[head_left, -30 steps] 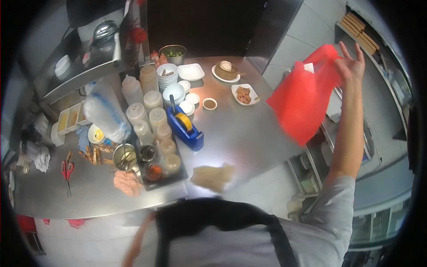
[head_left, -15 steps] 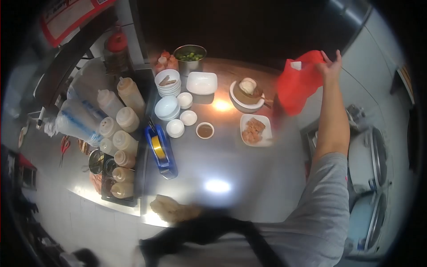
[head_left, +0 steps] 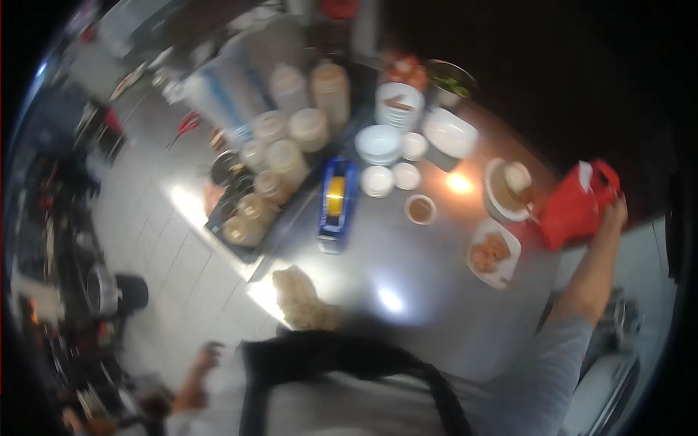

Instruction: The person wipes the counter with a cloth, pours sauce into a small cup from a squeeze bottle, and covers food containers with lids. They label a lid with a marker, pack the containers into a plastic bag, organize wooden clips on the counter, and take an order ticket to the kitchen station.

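At the far right, my right hand [head_left: 616,212] grips the edge of a red bag [head_left: 571,211] near its looped handle. The bag stands at the table's right end. Just left of it is a white bowl [head_left: 488,195] of brown food with a pale round piece on top. A white dish [head_left: 502,276] of orange-pink pieces lies nearer to me. Down at the lower left, my left hand [head_left: 209,356] hangs off the table, away from any object; motion smears its fingers.
On the metal table [head_left: 429,320] stand stacked white bowls [head_left: 399,107], a sauce cup [head_left: 420,210], a blue tape dispenser [head_left: 336,207] and a beige cloth [head_left: 294,294]. Several squeeze bottles [head_left: 285,161] line the left side. A metal pot [head_left: 452,76] of greens sits behind.
The view has turned left, so the table's things appear farther right. My right hand has lowered with the red bag, which now stands by the bowl. My left hand has come into view.
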Available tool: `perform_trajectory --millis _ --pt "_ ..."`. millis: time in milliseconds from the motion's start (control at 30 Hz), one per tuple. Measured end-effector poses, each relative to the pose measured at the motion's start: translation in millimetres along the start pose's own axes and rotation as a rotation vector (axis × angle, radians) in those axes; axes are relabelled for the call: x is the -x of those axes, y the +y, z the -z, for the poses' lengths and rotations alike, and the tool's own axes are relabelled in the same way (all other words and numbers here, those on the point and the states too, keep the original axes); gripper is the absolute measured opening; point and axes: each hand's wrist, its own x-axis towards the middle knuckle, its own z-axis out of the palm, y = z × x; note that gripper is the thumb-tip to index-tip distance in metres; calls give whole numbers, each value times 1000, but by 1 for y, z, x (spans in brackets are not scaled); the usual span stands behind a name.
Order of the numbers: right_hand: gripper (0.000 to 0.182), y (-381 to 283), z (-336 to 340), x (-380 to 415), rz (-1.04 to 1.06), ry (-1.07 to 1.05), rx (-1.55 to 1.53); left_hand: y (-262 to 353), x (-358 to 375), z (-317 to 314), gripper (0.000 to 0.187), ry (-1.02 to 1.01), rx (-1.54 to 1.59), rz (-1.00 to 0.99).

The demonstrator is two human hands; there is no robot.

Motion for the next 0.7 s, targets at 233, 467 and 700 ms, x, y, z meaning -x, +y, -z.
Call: perform_trajectory --millis 233,467,700 --pt "28 23 26 27 -190 45 72 53 -4 53 26 237 75 159" --pt "39 16 30 160 -372 33 -76 113 -84 116 20 300 -54 -107" --pt "55 -127 -136 470 222 79 -488 133 -142 143 24 -73 171 -301"
